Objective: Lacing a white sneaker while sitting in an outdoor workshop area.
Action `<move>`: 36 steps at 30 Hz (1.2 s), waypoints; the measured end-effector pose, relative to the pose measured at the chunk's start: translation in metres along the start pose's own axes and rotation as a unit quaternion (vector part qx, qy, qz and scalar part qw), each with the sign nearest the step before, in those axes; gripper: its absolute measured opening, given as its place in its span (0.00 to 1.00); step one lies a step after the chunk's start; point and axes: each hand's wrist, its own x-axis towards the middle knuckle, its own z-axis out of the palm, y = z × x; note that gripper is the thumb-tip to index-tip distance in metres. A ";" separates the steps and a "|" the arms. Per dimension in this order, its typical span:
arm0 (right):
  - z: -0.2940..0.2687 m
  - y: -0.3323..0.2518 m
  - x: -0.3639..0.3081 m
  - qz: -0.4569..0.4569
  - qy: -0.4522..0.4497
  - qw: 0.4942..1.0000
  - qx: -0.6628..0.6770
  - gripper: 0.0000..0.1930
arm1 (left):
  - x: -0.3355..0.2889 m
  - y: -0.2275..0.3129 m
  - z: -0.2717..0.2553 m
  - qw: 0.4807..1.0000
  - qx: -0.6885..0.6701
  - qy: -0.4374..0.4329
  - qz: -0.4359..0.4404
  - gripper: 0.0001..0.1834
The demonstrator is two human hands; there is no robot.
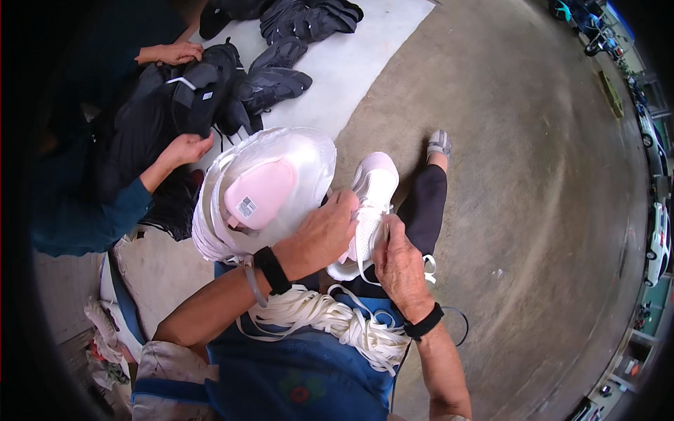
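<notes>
A white knitted sneaker (377, 184) with a pink toe rests over my lap, its toe pointing away from me. My left hand (323, 231) is closed on the sneaker's left side, fingertips by the eyelets. On the other side, my right hand (401, 270) is closed in a pinch on a white shoelace (361, 245) that runs across the shoe. Part of the lace hides behind the right fingers. A tangled bundle of loose cream laces (337, 319) lies on my blue apron (281, 365). I wear a black band on each wrist.
Left of the sneaker is a whitish, translucent stack (312, 161) with a labelled pink pad-like piece (261, 193) on top. Beyond it, a co-worker's hands (186, 149) handle black shoes (203, 98). More black shoes lie on a white sheet (344, 77). Parked vehicles (656, 231) line the far right.
</notes>
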 end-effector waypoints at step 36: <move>0.010 -0.043 0.000 0.108 -0.063 0.970 -0.210 0.11 | -0.076 0.001 0.001 0.960 0.229 -0.129 0.099 0.37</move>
